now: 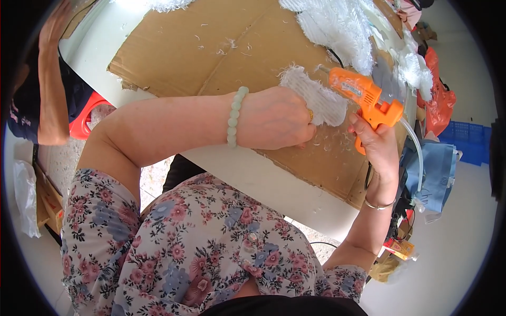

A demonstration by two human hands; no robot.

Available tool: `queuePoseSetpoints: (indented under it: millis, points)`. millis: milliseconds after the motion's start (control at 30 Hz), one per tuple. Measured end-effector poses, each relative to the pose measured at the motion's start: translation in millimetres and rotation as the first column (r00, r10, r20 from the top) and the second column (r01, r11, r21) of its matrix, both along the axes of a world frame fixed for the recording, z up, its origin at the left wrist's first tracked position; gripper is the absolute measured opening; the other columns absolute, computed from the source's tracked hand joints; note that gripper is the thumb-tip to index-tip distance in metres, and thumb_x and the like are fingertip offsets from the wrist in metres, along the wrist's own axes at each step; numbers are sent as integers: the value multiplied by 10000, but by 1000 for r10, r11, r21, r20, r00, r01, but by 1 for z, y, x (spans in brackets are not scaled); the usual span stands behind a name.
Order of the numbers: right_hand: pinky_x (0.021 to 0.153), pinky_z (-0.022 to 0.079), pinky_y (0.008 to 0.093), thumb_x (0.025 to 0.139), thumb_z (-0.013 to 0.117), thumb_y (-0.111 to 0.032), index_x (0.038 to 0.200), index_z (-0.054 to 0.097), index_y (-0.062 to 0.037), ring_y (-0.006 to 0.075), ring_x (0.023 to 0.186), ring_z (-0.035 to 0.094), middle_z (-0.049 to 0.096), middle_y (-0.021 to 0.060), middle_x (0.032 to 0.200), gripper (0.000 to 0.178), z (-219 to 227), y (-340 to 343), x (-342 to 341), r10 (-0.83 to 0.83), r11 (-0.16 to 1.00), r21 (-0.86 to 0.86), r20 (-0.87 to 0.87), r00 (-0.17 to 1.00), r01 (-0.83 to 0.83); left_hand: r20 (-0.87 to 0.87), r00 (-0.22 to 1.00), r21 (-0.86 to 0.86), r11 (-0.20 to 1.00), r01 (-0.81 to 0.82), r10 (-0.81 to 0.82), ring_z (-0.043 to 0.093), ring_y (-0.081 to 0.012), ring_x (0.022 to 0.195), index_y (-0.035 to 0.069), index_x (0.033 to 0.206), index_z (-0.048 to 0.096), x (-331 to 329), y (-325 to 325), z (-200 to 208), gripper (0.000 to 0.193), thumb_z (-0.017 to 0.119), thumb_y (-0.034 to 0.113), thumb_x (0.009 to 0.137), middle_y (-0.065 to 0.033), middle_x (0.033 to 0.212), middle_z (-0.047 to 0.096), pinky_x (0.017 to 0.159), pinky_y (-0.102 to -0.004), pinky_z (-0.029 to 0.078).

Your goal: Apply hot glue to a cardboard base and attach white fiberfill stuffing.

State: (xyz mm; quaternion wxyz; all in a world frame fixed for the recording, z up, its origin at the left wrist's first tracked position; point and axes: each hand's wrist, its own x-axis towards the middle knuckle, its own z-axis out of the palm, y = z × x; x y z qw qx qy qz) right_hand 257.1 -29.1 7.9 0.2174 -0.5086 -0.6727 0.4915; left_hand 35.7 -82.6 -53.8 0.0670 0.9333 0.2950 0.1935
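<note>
My right hand (378, 142) is wrapped round the handle of an orange hot glue gun (358, 87), its nozzle pointing left over the cardboard. A translucent flexible rod (419, 150) curves down from the gun's back end. My left hand (274, 118), with a pale green bead bracelet at the wrist, is closed in a pinch, its fingertips mostly hidden. It rests against a white fluffy fabric piece (329, 102) with frayed edges, lying below the nozzle. Whatever the left fingers hold cannot be made out.
Brown cardboard (179, 52) covers much of the white table (237, 174), strewn with white fibre scraps. White fluffy pieces (342, 37) are heaped at the far right. A red plastic bag (438, 100), blue crate (472, 142) and blue cloth bag (435, 174) are at right. Another person's arm (52, 95) is at left.
</note>
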Motion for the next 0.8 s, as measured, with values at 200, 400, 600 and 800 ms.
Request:
queuePoseSetpoints:
  millis: [200,400,600,800]
  points:
    - [592,413,214,807,644,-89,905,525,-31,79,658,523,545,-6,761,165,-17,1,6,55,998,21,124,991,-58,-8,1000,-13,1000,-1,1,567,-214,783,20,816,564,-1,0,-1,244,643,233,725,-65,817,558,652,-322,481]
    - [588,407,213,815,638,-104,887,530,-36,75,655,518,543,-10,741,146,-18,-11,15,75,994,54,264,962,-92,-10,1000,4,1000,-14,14,571,-213,786,22,822,569,-1,-1,-2,244,643,234,728,-61,827,565,654,-320,483]
    - [594,414,215,834,623,-122,921,537,-29,83,659,528,552,-3,748,154,-8,-16,18,-63,998,26,56,996,61,35,999,-5,1000,-7,7,575,-215,792,18,817,569,-1,0,-4,246,649,231,724,-69,851,580,662,-318,488]
    - [587,411,212,806,651,-82,948,538,-29,79,660,526,548,-13,773,188,-25,-12,23,18,996,84,184,983,-34,8,1000,11,1000,-22,22,577,-217,780,14,818,568,0,-1,-4,253,654,230,717,-71,850,584,662,-318,490]
